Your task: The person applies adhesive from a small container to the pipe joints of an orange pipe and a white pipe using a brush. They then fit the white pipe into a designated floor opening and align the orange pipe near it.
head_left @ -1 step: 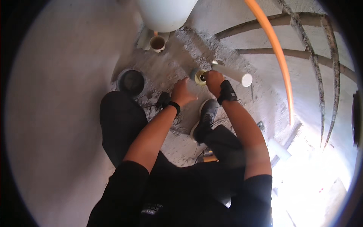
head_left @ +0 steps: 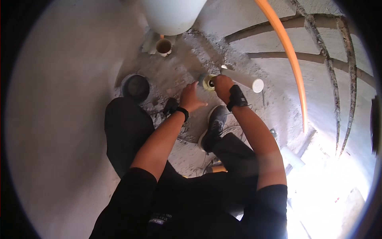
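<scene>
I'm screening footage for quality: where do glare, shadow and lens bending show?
Head view: glare burns out the lower right; head view: a soft shadow darkens the left wall beside the knee; head view: the grooves bow, probably partly from the fisheye; head view: the left hand and right hand look fairly sharp.

The right hand (head_left: 224,87) partly hides the pale yellow ring (head_left: 206,83).

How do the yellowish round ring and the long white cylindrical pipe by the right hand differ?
The yellowish round ring looks short; the white cylindrical pipe is long. The ring has a dark centre; the pipe's near end is a pale disc. The ring sits by the fingers of the right hand; the pipe lies beside that hand, apparently ungripped. Both look pale and round.
</scene>
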The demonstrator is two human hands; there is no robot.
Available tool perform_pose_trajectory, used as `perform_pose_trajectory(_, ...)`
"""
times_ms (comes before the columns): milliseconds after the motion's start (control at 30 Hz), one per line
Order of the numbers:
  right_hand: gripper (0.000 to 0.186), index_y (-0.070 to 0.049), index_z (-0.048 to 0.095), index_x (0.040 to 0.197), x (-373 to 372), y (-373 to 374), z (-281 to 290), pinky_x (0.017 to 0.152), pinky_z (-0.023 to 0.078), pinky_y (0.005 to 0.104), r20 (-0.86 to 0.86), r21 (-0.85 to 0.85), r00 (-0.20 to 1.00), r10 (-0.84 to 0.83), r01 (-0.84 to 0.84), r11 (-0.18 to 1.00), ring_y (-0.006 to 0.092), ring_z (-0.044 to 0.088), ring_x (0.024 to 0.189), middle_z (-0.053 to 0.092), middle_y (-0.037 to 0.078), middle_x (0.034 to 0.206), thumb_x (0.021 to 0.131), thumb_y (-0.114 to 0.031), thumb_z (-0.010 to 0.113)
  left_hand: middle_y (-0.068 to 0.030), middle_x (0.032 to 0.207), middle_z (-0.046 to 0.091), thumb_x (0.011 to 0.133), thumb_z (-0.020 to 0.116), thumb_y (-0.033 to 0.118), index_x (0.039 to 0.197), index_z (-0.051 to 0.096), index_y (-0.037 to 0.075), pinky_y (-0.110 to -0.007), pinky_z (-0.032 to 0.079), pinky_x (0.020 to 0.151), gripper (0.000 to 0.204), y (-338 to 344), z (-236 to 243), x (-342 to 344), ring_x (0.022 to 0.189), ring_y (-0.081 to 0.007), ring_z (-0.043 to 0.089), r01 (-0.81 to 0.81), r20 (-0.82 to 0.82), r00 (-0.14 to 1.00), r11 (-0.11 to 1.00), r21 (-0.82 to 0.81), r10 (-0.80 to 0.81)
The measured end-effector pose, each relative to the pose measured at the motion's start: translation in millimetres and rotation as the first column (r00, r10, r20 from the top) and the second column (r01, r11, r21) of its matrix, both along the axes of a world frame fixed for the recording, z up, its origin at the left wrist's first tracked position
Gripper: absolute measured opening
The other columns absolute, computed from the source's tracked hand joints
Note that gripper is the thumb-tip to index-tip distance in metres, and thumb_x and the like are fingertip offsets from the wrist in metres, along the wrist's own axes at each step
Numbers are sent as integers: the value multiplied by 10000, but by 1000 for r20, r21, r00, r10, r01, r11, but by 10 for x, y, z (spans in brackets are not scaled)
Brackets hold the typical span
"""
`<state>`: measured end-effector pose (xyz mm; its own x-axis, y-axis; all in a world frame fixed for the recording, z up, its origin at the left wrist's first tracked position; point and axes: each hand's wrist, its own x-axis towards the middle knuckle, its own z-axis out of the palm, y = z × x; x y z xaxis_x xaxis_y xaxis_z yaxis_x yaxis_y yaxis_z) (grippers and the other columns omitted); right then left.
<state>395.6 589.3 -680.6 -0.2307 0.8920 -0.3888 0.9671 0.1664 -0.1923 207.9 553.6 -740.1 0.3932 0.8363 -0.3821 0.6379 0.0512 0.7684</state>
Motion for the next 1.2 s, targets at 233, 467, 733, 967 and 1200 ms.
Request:
perform_pose_trajectory(233,143,-31,718,881,-18,2,77,794,567,427,-31,101,983,183,-179,979,342,675,949,682,175,943,817,-73,597,-195,1263,520,551,935,310,1409,428,81,-473,451,973,1023,46,-301,338,1147,-382,535,-70,-64,995,992,110,77)
perform_pose_trajectory(467,130,-28,708,890,90,30,-96,799,568,418,-23,-55,992,124,-125,991,334,657,961,672,171,974,814,-79,617,-110,1254,545,542,937,289,1338,508,160,-487,464,925,914,93,-360,559,1154,-360,525,-226,8,972,930,291,234)
perform_pose_trajectory(733,137,-10,667,922,151,69,460,785,564,426,-152,114,964,220,-204,972,338,653,950,666,163,976,808,-49,601,-116,1099,666,527,914,233,1154,621,98,-471,467,948,705,279,51,485,1108,-343,600,-337,347,910,892,302,226)
perform_pose_trajectory(967,169,-20,701,932,-191,352,614,790,559,431,-151,139,950,272,-252,958,345,666,945,680,149,943,790,-47,613,-74,1159,623,524,902,258,1220,604,144,-490,384,1014,765,333,451,-90,1151,-302,559,-202,75,979,892,405,187)
perform_pose_trajectory(1200,211,-29,745,1012,-409,427,686,796,561,395,-513,-415,711,-481,286,864,344,696,814,729,171,861,841,-87,637,-88,1154,542,527,860,223,1255,595,180,-492,386,991,775,357,581,-635,1162,-315,506,-222,-53,958,848,482,281)
